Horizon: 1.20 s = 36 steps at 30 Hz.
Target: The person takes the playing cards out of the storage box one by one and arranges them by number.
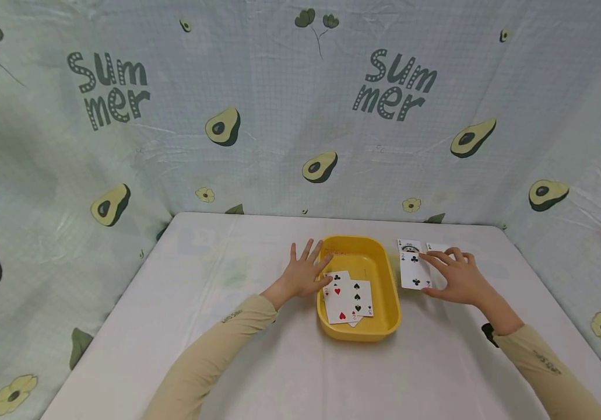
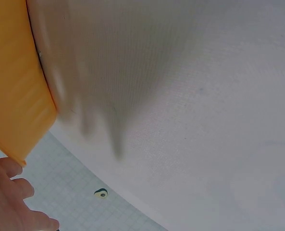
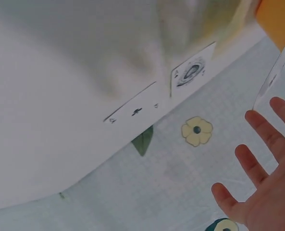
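In the head view, my right hand holds a two of clubs by its edge between thumb and fingers, raised off the table. That card appears nearly edge-on in the right wrist view. My left hand is spread at the left rim of a yellow tray, its thumb reaching over the rim. Inside the tray lie several overlapping cards, among them a heart card and a spade card.
Behind the held card, an ace with a large ornate spade and an ace of clubs lie on the white table. A printed cloth hangs beyond the table's far edge.
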Tool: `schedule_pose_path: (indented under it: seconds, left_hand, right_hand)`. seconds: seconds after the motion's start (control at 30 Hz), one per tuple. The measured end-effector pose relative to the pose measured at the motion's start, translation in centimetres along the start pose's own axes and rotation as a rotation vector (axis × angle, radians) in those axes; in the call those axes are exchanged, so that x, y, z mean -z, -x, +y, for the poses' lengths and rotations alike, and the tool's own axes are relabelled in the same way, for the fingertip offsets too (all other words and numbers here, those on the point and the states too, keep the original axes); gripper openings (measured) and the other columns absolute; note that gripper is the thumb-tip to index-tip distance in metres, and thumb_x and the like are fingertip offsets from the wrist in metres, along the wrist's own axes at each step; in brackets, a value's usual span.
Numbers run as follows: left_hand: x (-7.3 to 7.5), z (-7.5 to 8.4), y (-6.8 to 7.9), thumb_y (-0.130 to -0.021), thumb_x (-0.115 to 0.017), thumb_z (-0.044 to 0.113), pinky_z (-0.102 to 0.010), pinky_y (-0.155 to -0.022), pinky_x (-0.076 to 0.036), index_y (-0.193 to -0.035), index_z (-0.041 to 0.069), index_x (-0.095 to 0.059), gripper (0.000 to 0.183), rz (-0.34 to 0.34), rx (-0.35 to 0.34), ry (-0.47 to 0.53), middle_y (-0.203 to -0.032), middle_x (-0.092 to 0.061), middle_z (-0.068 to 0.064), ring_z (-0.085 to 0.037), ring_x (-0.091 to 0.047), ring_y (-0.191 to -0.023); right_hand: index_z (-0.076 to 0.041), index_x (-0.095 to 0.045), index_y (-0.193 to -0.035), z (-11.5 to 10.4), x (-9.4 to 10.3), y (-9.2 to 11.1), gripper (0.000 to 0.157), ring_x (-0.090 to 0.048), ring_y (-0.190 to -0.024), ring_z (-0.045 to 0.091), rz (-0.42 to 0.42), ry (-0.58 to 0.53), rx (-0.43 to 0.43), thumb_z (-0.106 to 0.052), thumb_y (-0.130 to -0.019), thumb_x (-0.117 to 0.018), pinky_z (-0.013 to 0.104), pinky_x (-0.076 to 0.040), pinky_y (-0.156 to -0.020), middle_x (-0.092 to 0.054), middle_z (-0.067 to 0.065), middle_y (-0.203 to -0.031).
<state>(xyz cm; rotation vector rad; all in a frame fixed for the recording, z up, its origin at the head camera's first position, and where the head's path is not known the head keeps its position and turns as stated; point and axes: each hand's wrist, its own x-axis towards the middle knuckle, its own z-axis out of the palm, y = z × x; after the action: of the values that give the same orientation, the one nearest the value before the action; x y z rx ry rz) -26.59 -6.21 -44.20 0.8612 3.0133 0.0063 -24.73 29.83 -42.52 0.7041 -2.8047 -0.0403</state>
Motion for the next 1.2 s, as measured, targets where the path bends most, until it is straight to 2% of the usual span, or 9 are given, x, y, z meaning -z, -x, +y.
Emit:
schedule_pose_path:
  seconds: [0.47,0.7,0.9,1.2]
  left_hand:
    - [0.0,-0.1,0.0,-0.092,-0.031,0.049,-0.063,-0.103,-0.008,-0.142,0.022,-0.025,0.057,0.025,-0.014,0.003,-0.151,-0.009,-0.013,-0.034,-0.006,-0.139]
    - [0.2,-0.1,0.0,-0.092,-0.031,0.049,-0.063,-0.103,-0.009,-0.142,0.022,-0.026,0.057,0.029,-0.015,0.000,-0.151,-0.009,-0.013,-0.035,-0.007,-0.138]
    - [0.2,-0.1,0.1,-0.092,-0.032,0.049,-0.064,-0.102,-0.010,-0.141,0.021,-0.027,0.057,0.030,-0.016,0.001,-0.151,-0.010,-0.014,-0.035,-0.008,-0.138]
    - [0.0,-0.1,0.1,-0.092,-0.031,0.048,-0.063,-0.103,-0.009,-0.142,0.021,-0.026,0.057,0.028,-0.015,0.004,-0.151,-0.009,-0.013,-0.035,-0.006,-0.138]
  right_hand:
    - [-0.017,-0.044,-0.130,2.1,-2.2,0.1,0.073,-0.038,-0.105,0.034,-0.109,-0.008,-0.045,-0.049,-0.070,-0.067,0.059,-0.029,-0.085,-0.050,0.011,-0.126]
    - [-0.018,-0.045,-0.130,2.5,-3.1,0.2,0.072,-0.038,-0.106,0.035,-0.132,-0.023,-0.025,-0.050,-0.070,-0.067,0.059,-0.028,-0.084,-0.049,0.012,-0.127]
    - [-0.019,-0.043,-0.130,2.6,-3.7,0.4,0.074,-0.037,-0.107,0.034,-0.187,-0.025,-0.047,-0.055,-0.069,-0.065,0.057,-0.027,-0.085,-0.047,0.010,-0.128]
    - [-0.020,-0.045,-0.130,2.4,-4.3,0.8,0.072,-0.037,-0.106,0.033,-0.198,-0.037,-0.051,-0.053,-0.070,-0.065,0.056,-0.027,-0.085,-0.048,0.009,-0.128]
